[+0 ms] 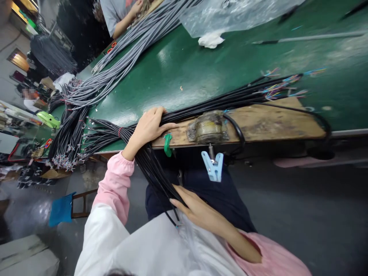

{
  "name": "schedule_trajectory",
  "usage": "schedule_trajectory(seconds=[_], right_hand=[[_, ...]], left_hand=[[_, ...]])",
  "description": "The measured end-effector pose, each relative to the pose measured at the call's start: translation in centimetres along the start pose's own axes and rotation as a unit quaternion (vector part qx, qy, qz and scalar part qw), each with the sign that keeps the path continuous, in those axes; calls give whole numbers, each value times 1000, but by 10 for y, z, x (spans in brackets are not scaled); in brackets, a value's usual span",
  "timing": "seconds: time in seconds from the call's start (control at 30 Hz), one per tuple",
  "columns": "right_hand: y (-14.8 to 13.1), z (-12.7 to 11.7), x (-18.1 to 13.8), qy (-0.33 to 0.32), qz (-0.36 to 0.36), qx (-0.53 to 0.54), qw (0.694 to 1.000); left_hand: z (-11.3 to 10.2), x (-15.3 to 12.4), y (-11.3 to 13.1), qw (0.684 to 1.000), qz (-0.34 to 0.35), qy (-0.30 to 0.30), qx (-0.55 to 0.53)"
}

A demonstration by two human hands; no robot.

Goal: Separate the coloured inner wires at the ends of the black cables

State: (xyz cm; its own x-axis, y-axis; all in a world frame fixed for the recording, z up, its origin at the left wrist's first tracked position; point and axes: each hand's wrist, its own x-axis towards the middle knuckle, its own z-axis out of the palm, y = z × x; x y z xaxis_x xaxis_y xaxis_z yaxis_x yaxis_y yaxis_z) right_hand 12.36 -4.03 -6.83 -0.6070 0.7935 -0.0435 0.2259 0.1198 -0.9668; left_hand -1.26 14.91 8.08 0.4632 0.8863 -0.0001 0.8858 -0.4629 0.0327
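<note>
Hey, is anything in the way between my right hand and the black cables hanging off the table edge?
Nothing visible is: your right hand has the hanging black cables between its thumb and fingers. The blue clip sits off to their right.

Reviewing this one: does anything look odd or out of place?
A light-blue clip sits at the shaft end of the motor-like unit, an improvised-looking fitting. A crumpled white wad lies on the green table, apart from the black cables, like a stray scrap.
</note>
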Motion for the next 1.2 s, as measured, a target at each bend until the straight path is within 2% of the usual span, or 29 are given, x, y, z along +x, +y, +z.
schedule_trajectory(seconds=[0.07,0.13,0.23,0.3,0.37,0.4,0.47,0.6,0.67,0.73,0.9,1.03,1.1,1.2], right_hand=[[1,3,1,0,0,-1,1000],[2,6,3,1,-2,2,1000],[-2,10,9,6,-9,12,1000],[-6,13,15,10,-15,20,1000],[-9,16,20,13,-18,26,999],[-10,19,21,14,-20,29,999],[-10,25,23,12,-21,32,999],[-5,37,21,4,-12,39,999],[-3,40,20,0,-7,44,999],[-2,41,21,-2,-5,49,999],[-5,39,25,-8,2,64,998],[-7,38,25,-10,11,67,998],[-8,36,24,-8,10,65,998],[-10,33,23,-1,8,61,998]], left_hand=[[1,3,1,1000,2,3,28],[2,10,-2,998,-3,46,39],[1,28,-16,985,-11,170,4],[-3,40,-26,965,-21,258,-49],[-10,49,-30,944,-20,309,-109],[-13,52,-28,939,-10,315,-136],[-16,54,-17,944,36,281,-170],[-7,57,12,967,172,113,-151],[0,61,19,964,231,43,-125],[3,64,25,961,256,4,-106],[-14,66,60,971,231,43,-47],[-20,80,89,973,224,-35,-39],[-15,88,92,963,260,-53,-47],[-10,86,88,942,330,-15,-65]])
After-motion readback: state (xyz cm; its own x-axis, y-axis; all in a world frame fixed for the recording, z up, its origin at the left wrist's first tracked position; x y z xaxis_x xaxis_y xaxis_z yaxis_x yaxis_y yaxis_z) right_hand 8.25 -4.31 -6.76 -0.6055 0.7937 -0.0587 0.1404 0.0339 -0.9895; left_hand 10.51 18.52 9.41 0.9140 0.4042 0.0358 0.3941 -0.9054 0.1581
